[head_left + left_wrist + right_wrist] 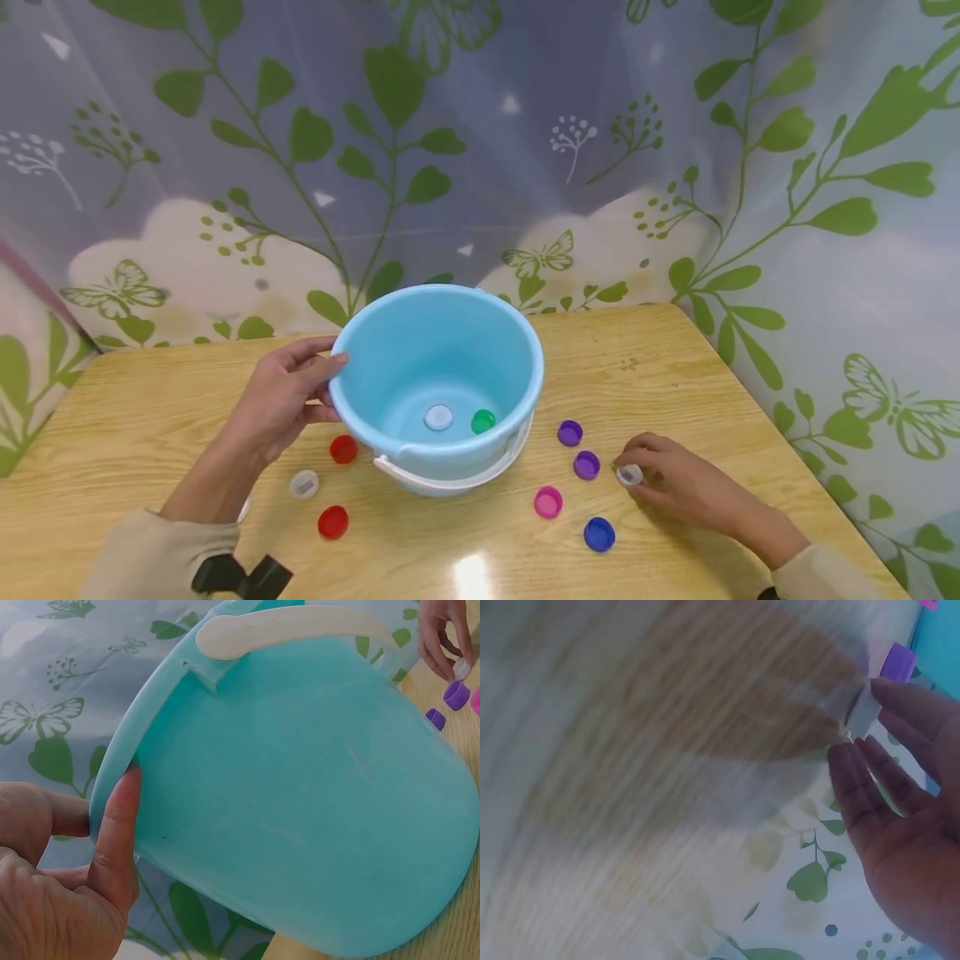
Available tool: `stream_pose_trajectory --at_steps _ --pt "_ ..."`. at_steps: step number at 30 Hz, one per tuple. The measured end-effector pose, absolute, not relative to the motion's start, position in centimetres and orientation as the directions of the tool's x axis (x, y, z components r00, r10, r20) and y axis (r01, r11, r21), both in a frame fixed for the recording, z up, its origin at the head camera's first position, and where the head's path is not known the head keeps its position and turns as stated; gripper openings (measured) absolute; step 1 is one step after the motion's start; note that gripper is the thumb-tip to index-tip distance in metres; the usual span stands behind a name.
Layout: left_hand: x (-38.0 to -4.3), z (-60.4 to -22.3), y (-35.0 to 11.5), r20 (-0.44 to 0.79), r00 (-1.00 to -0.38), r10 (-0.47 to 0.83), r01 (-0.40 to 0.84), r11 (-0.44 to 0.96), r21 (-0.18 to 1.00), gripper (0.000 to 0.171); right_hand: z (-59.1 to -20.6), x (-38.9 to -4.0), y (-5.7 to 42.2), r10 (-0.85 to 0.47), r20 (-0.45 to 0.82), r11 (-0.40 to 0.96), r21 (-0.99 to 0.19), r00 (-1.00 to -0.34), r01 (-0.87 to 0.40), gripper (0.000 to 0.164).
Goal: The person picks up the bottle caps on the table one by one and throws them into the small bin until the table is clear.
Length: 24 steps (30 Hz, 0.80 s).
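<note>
Though between hands, bucket against left

bucket, gripped at 9 o'clock by my left hand: smooth plastic, satin finish, fine scuffs along the outside. white cap, pinched at 4 o'clock by my right hand: plastic. tabletop: wood-grained, glossy at 6 o'clock. backdrop, 12 o'clock: cloth-like, matt.
</note>
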<state>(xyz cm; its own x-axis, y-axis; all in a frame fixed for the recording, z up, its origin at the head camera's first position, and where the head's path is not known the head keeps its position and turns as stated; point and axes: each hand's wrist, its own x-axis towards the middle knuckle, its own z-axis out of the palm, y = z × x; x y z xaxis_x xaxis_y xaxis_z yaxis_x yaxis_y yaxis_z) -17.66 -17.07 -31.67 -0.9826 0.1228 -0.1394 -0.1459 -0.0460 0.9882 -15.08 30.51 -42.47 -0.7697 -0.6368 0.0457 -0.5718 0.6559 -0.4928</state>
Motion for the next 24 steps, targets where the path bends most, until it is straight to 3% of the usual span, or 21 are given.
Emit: stream_pose_trajectory --at_steps 10,24 --pt "-17.89 -31.89 -16.93 -0.148 -0.982 0.114 -0.152 -0.028 0.988 0.051 -42.54 -15.16 30.35 -0.653 0.072 0.675 -0.398 -0.754 -0.622 0.017" --pt "-17.81 -31.71 -17.03 -0.151 -0.982 0.111 -0.154 -0.025 0.988 0.048 -42.04 -15.40 30.19 -0.663 0.125 0.647 -0.401 -0.738 -0.649 0.018"
